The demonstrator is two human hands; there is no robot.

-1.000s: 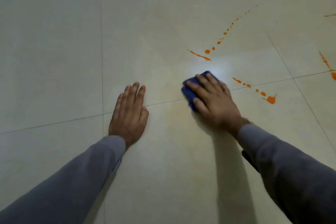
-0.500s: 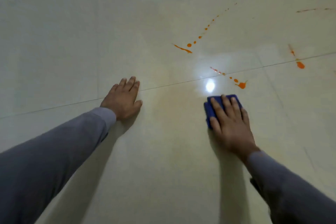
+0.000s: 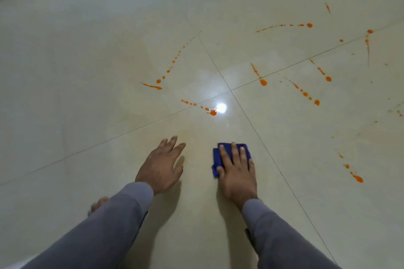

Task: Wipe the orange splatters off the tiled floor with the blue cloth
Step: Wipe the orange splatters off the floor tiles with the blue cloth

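- The floor [image 3: 109, 116] was glossy pale tile, streaked with splatters [image 3: 213, 112].
- Right hand [image 3: 237, 172] pressed flat on the cloth [image 3: 218, 157]; left hand [image 3: 162, 165] spread, empty.
- Risk: a loaded cloth could smear orange wider.

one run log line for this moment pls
right hand flat on blue cloth | left hand open over floor | orange splatters remain ahead

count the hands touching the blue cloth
1. The right hand lies flat on the blue cloth, fingers straight, pressing it to the tiled floor. The left hand is beside it, apart from the cloth.
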